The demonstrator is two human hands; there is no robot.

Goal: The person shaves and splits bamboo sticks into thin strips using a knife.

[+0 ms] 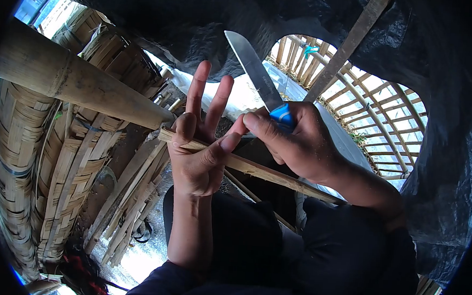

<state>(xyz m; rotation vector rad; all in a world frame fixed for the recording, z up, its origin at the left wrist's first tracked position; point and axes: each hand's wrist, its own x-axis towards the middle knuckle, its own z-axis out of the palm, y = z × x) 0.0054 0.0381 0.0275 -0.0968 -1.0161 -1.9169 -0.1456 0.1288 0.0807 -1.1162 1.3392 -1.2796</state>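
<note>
My left hand (195, 145) holds a bamboo strip (269, 174) near its left end. Its thumb and one curled finger are around the strip, while two other fingers point upward. From there the strip slants down to the right, passing over my lap. In my right hand (306, 141) is a knife (254, 70) with a blue handle, its broad blade tilted up and to the left, above the strip. The right thumb and a left fingertip meet between the two hands. Most of the knife handle is hidden in my right palm.
A thick bamboo pole (83, 81) comes in from the left. Below it stand woven bamboo panels (17, 145) and a stack of split bamboo pieces (130, 200). Black plastic sheeting (201, 15) hangs overhead and right, with a bamboo lattice (384, 116) beyond its opening.
</note>
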